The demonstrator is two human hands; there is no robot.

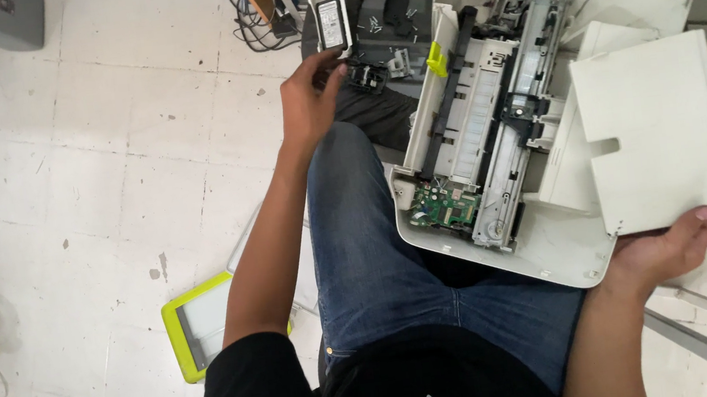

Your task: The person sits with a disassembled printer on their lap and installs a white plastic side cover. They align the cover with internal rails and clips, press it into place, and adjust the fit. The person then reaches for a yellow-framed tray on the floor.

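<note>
Left hand (pixel 307 106) pinches small white-and-black boxy module (pixel 333 23) above the floor | right hand (pixel 661 248) grips near corner of opened white plastic printer chassis (pixel 553 238) resting on lap | advice: keep chassis level, module clear of screws (pixel 371 26).

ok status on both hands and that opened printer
Left hand holds small white module up. Right hand grips opened printer at its corner, on lap. Nothing in the way.

Bare floor (pixel 84 167) lies open leftward; the opened printer (pixel 530 116) blocks the right.
</note>
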